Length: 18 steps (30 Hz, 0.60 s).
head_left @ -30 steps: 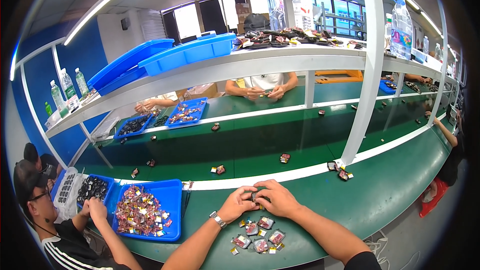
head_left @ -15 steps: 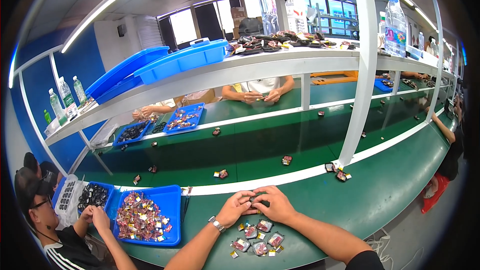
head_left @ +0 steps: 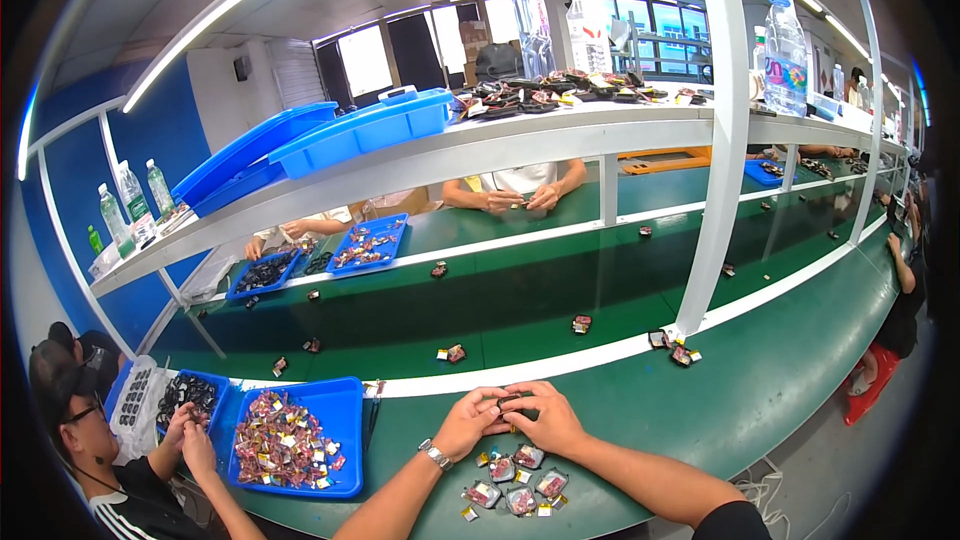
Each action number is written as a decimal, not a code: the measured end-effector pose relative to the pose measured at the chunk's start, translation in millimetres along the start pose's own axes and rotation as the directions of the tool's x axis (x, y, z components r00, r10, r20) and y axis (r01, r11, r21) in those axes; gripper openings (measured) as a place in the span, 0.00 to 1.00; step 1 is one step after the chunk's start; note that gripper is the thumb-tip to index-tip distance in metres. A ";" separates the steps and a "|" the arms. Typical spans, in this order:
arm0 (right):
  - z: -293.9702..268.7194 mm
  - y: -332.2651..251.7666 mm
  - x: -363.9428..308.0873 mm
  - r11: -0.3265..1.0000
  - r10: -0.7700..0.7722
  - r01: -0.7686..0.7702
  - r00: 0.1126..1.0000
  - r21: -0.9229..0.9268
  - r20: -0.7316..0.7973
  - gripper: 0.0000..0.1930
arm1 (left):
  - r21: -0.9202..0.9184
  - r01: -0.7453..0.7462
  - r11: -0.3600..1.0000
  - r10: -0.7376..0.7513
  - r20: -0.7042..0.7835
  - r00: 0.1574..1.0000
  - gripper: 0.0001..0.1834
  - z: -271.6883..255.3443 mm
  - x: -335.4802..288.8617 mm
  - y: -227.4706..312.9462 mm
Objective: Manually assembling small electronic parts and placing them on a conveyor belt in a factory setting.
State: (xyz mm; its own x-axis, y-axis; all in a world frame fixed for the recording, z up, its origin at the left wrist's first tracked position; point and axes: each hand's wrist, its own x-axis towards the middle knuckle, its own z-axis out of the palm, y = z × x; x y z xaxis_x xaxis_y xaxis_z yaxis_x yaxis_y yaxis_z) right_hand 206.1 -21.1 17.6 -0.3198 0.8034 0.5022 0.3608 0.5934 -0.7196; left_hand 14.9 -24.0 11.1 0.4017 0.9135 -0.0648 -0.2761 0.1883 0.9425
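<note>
At the lower centre of the frame, the left hand (head_left: 470, 425) and right hand (head_left: 549, 421) meet over a small dark piece (head_left: 514, 407), their fingers drawn in and pinching it from both sides; the fingertips hide much of it. Just below lies a cluster of units (head_left: 520, 501), with reddish innards and yellow-white tabs. At lower left, a blue tray (head_left: 350, 440) holds a heap of reddish parts (head_left: 280, 440).

The piece looks light and stiff, probably smooth-shelled and a little slippery. Its rim seems the safest hold, with thumb and fingertips opposed. The units' tabs and exposed innards look fragile, so their case edges suit gripping better.
</note>
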 end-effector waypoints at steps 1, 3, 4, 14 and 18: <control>1.8 2.2 -0.1 0.999 0.012 -0.012 1.000 0.029 0.008 0.08 | 0.004 -0.009 1.000 0.009 -0.003 1.000 0.15 -1.1 0.4 -1.2; 3.0 7.1 -0.1 0.998 0.028 -0.029 0.999 0.057 0.017 0.08 | 0.005 -0.015 1.000 0.015 -0.006 1.000 0.15 -0.7 0.5 -2.4; 3.0 10.0 0.4 0.998 0.018 -0.019 1.000 0.055 0.015 0.08 | 0.008 -0.020 1.000 0.020 -0.007 1.000 0.15 -0.2 0.6 -1.8; 4.3 -5.1 2.5 0.998 -0.065 0.064 0.996 -0.022 -0.057 0.09 | 0.033 -0.076 0.997 0.078 -0.037 0.996 0.15 -1.0 1.5 -3.8; 6.2 -3.8 0.1 0.999 -0.038 0.036 0.994 -0.016 -0.099 0.08 | 0.040 -0.070 0.997 0.072 -0.052 0.996 0.15 1.4 1.1 -3.8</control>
State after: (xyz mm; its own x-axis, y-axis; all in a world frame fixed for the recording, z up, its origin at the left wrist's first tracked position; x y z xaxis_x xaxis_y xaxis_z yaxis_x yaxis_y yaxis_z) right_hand 199.3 -23.6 17.3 -0.2448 0.7815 0.5739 0.3629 0.6227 -0.6932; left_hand 17.6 -24.3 7.9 0.3352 0.9421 -0.0137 -0.2684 0.1094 0.9571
